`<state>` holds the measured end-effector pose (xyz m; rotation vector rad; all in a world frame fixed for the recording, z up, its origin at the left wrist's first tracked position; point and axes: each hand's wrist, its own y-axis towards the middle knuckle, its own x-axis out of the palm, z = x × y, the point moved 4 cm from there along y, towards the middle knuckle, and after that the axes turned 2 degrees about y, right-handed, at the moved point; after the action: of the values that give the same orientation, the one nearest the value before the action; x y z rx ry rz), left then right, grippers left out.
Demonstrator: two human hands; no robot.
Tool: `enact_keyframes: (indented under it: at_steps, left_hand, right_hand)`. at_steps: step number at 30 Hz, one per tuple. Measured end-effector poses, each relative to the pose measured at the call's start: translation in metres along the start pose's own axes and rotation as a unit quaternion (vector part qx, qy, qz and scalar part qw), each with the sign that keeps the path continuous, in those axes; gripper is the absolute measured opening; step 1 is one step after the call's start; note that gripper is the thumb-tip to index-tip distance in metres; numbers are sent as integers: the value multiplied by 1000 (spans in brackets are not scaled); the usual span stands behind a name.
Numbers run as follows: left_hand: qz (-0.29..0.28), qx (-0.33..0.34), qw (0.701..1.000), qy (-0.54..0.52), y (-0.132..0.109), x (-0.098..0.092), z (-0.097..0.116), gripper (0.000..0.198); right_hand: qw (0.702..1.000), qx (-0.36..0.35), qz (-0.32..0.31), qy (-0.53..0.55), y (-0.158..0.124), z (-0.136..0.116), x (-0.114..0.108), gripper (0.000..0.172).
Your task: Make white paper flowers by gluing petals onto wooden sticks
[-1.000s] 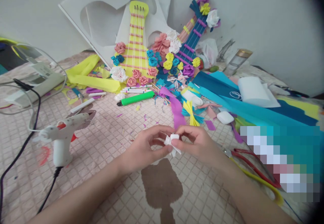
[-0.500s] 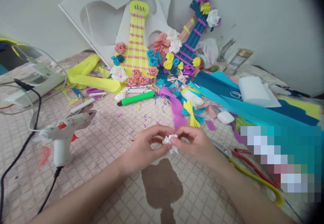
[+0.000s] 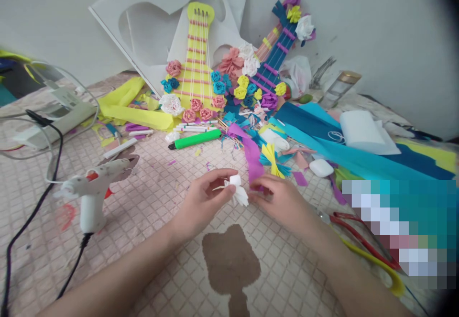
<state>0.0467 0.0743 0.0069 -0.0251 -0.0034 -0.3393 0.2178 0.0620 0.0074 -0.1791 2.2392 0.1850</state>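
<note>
My left hand point(image 3: 201, 204) pinched the white paper flower point(image 3: 238, 191) at its base, above the mat's point(image 3: 150, 245) middle; it looked light, soft and crushable, best held low; my right hand point(image 3: 283, 203) lay just beside, fingers loosely apart, empty.

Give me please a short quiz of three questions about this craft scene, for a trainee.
1. Which hand holds the white paper flower?
2. True or false: a hand grips the glue gun.
3. Where does the green marker lie?
A) between the hands and the yellow paper guitar
B) under the glue gun
C) in a hand's fingers

Key:
1. The left hand.
2. False; no hand touches it.
3. A.
</note>
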Motion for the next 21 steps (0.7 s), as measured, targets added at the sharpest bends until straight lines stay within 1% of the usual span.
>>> enact_keyframes:
  at_steps: [2, 4, 6, 8, 10, 13, 16, 18, 21]
  left_hand:
    - [7, -5, 1000, -15, 0, 0, 0, 17]
    - [10, -5, 999, -37, 1, 0, 1, 13]
    - [13, -7, 999, -49, 1, 0, 1, 9]
    - [16, -6, 998, -53, 1, -1, 2, 8]
    - [17, -5, 998, -54, 2, -1, 3, 7]
    - [20, -3, 998, -54, 2, -2, 4, 8]
    - [32, -3, 998, -54, 1, -3, 3, 9]
    - [44, 1, 998, -52, 1, -4, 3, 9]
    - [50, 11, 998, -43, 1, -4, 2, 10]
  right_hand:
    - [999, 9, -41, -20, 0, 4, 5, 6]
    - [997, 5, -68, -21, -1, 5, 10, 5]
    - [996, -14, -84, -25, -3, 3, 13, 6]
    - [995, -31, -82, -39, -5, 0, 13, 8]
    - [998, -26, -51, -41, -6, -2, 8, 9]
    - [999, 1, 38, 4, -8, -4, -4, 9]
    - [991, -19, 123, 38, -10, -8, -16, 11]
    - [988, -47, 138, 54, -11, -12, -19, 10]
    - [990, -74, 98, 75, -14, -17, -16, 8]
